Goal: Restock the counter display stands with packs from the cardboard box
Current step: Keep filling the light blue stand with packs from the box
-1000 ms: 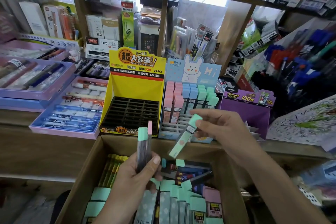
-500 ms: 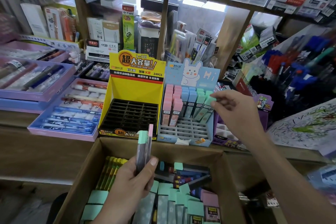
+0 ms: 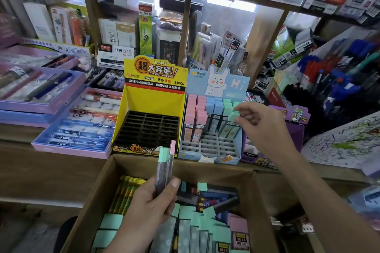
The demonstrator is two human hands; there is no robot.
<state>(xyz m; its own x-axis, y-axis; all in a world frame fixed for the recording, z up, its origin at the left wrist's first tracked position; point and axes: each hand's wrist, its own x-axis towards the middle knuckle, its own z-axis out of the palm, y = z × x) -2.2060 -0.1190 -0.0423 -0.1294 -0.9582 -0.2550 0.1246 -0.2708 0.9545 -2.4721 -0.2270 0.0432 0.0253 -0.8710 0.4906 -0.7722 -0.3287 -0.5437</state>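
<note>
Right hand (image 3: 262,127): the fingers are curled at the cap of a mint pack (image 3: 232,117). They touch it or sit just beside it. I cannot tell if they pinch it.
Mint pack: it stands in the blue bunny stand (image 3: 218,86), in the row at the 3 o'clock side, cap up.
Left hand (image 3: 148,211): the fingers are wrapped round two packs (image 3: 164,170), one with a mint cap and one with a pink cap. The thumb presses on the front.
Held packs: long and thin, standing up, caps at 12 o'clock.
Empty holes: the blue stand's holes lie at 1 o'clock from the left hand. The yellow stand (image 3: 152,98) lies at 12 o'clock.
Nearer hand: the right hand is at the blue stand. The left hand is low, over the cardboard box (image 3: 96,201).
Next, I think: a held pack goes in cap up.
</note>
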